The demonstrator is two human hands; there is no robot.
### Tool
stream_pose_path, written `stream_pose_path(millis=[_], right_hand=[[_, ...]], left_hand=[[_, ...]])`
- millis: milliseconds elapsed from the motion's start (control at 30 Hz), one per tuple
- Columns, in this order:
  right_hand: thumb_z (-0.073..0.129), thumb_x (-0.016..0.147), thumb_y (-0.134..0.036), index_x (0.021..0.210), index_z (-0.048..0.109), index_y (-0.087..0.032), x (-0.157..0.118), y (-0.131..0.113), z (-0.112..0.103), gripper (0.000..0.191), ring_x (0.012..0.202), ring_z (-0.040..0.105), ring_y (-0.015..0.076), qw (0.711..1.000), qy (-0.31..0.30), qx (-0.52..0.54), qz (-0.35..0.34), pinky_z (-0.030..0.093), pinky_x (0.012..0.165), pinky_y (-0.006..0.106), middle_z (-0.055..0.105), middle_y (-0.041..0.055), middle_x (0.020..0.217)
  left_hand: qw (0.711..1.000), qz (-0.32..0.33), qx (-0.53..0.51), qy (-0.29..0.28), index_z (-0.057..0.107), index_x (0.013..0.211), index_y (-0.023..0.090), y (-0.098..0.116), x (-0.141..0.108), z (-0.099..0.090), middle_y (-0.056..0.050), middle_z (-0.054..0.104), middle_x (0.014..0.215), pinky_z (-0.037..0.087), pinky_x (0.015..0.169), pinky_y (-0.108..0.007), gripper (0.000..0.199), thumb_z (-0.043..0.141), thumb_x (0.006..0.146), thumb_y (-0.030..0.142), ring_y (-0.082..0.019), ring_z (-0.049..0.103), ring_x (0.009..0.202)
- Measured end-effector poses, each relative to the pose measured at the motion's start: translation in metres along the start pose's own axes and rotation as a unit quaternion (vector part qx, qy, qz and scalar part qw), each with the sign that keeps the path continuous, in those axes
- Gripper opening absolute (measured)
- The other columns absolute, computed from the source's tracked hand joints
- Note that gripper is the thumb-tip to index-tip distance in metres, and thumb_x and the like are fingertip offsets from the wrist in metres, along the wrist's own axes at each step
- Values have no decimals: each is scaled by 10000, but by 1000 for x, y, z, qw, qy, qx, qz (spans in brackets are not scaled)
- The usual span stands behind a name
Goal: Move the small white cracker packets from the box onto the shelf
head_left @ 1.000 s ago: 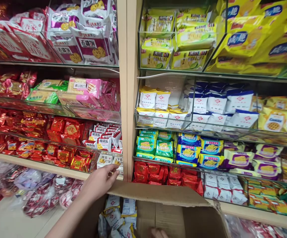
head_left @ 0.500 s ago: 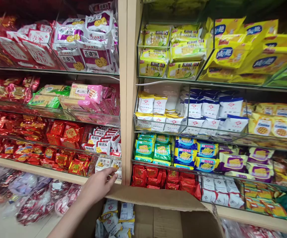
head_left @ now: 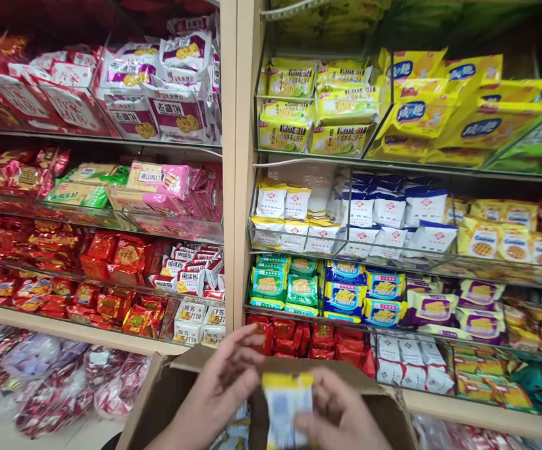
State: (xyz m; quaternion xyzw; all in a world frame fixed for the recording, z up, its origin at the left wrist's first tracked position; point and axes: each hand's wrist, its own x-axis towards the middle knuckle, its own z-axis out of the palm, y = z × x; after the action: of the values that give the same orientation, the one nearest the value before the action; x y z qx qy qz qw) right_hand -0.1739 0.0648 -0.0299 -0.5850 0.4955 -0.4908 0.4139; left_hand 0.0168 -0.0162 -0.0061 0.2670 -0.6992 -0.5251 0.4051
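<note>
Above the cardboard box, my right hand grips a white snack packet with a yellow top edge; the packet is blurred by motion. To its left, my left hand holds nothing, its fingers apart and curved toward the packet without clearly touching it. More snack packets lie inside the box, partly hidden by my left hand. On the right-hand shelf, similar white packets with yellow edges stand in a clear compartment.
Clear-fronted shelves of wrapped snacks rise ahead, split by a pale wooden upright. Red packets sit just behind the box, with blue and yellow packets above. Plastic bags of packets lie on the floor at left.
My left hand has moved from the box's far edge down and right, over the box. My right hand has come into view holding a packet. The view has shifted slightly.
</note>
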Motion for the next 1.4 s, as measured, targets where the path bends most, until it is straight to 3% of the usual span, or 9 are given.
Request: stream_pose_path(millis=[133,267,467,667,833,1033,1167,1300,1400], right_hand=[[679,670,-366,844,498,-193,23,-44,-18,305,730,599,151,975,68,209,42,470,672,278,643,19,802],[620,721,-406,734,454,-191,34,-46,-20,272,599,523,113,961,114,248,42,409,563,234,577,-18,651],[604,743,-384,721,460,-197,38,-34,-17,237,658,525,103,959,127,254,13,414,633,224,593,-31,684],[600,744,-203,898,570,-255,24,-29,-24,165,956,550,182,976,143,10,-164,471,784,310,588,43,1019],[510,715,-19,912,559,-260,12,-23,-20,315,961,529,178,891,129,-269,-343,466,796,309,576,54,1022],[493,797,-164,969,522,-265,11,-19,-12,201,1004,530,180,974,140,-55,-171,484,772,284,473,81,1168],[599,755,-283,886,456,-237,16,-22,-2,200,783,571,122,979,71,187,-30,478,681,242,585,12,861],[655,702,-296,784,396,-222,24,-39,-3,282,736,577,119,980,84,182,-17,469,642,235,593,-7,790],[671,673,-299,786,416,-226,40,-72,-25,288,720,577,132,975,181,66,-109,476,626,259,580,-4,789]], left_hand=[[982,-72,-130,-113,461,1179,234,18,13,40,-62,617,1030,474,736,-250,484,639,741,336,-154,605,855],[976,-135,-128,-112,574,1020,165,25,26,48,-44,663,815,453,550,-179,300,599,775,334,-113,634,645],[969,-122,-196,-84,529,1101,196,15,28,45,-52,676,875,476,583,-201,389,608,761,369,-135,652,679],[976,-77,-202,-17,612,1039,243,27,27,39,-35,556,1206,397,932,-299,322,648,720,229,-197,510,1091],[914,-148,-378,-3,535,1143,238,39,25,43,-54,606,1110,458,820,-328,399,584,750,287,-219,570,986],[944,-94,-316,13,525,1146,277,30,24,47,-24,575,1166,474,805,-302,428,638,734,252,-210,561,992],[967,-55,-246,-20,535,1140,286,29,20,49,-19,516,1259,441,890,-306,381,606,766,270,-218,494,1111],[982,10,-189,7,451,1232,302,30,10,49,-17,355,1390,346,1004,-332,459,575,791,279,-226,350,1247],[986,38,-127,102,479,1201,303,24,1,41,-37,401,1352,377,971,-319,460,609,760,300,-237,413,1195]])
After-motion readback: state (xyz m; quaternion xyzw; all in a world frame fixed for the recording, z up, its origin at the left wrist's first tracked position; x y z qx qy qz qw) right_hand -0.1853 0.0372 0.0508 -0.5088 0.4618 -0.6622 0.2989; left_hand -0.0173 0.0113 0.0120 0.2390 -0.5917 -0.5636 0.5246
